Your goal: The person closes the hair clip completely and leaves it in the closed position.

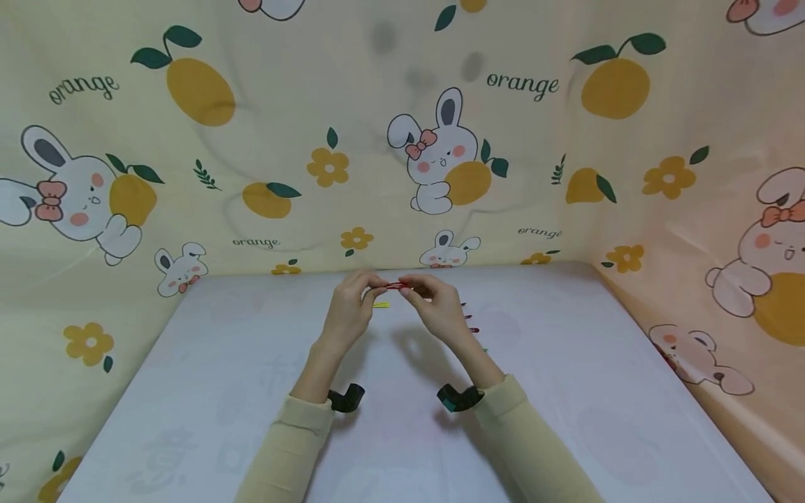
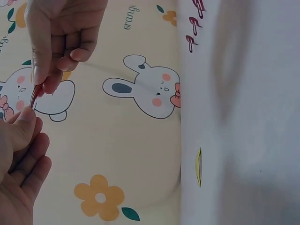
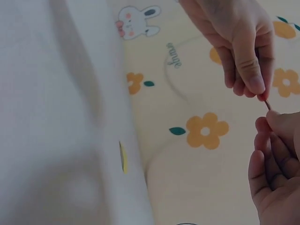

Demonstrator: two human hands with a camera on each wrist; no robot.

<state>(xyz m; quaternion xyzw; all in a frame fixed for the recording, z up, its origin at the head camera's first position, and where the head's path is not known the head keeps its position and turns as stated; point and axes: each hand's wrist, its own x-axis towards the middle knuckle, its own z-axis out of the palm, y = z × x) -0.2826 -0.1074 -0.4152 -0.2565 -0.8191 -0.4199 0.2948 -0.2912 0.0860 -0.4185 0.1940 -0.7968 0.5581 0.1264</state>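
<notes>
Table bears one yellow clip, three maroon clips; left hand and right hand pinch one red clip.

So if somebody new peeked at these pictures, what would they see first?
Probably the big bunny hugging an orange, in the middle of the patterned cloth behind the white table. Next, the left hand and right hand pinching a small red clip between them, above the table. Then maybe the bright yellow clip lying near the table's far edge.
</notes>
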